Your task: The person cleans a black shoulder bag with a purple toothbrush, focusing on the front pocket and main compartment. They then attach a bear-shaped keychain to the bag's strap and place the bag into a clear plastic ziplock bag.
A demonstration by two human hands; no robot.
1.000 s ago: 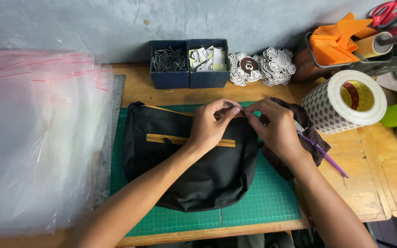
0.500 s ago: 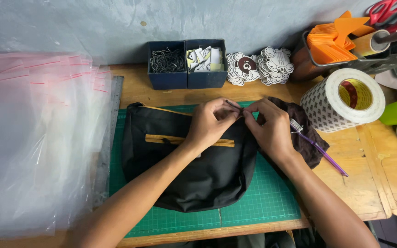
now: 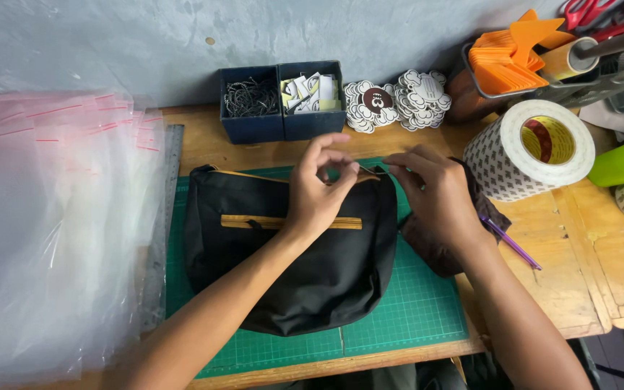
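The black bag (image 3: 290, 260) lies on the green mat (image 3: 413, 310) at the bench's (image 3: 557, 289) near edge. At its twelve o'clock rim, the left hand (image 3: 321, 189) and right hand (image 3: 435, 195) pinch a thin cord (image 3: 370, 170); it could slip free if either pinch loosens.

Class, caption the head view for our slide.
Both hands, left hand and right hand, pinch the black pouch top edge.

Both hands (image 3: 319, 191) (image 3: 435, 198) hid the black bag's (image 3: 290, 282) upper right corner; the thin item pinched between them was too small to identify, and the scissors (image 3: 586, 11) were cut off at upper right.
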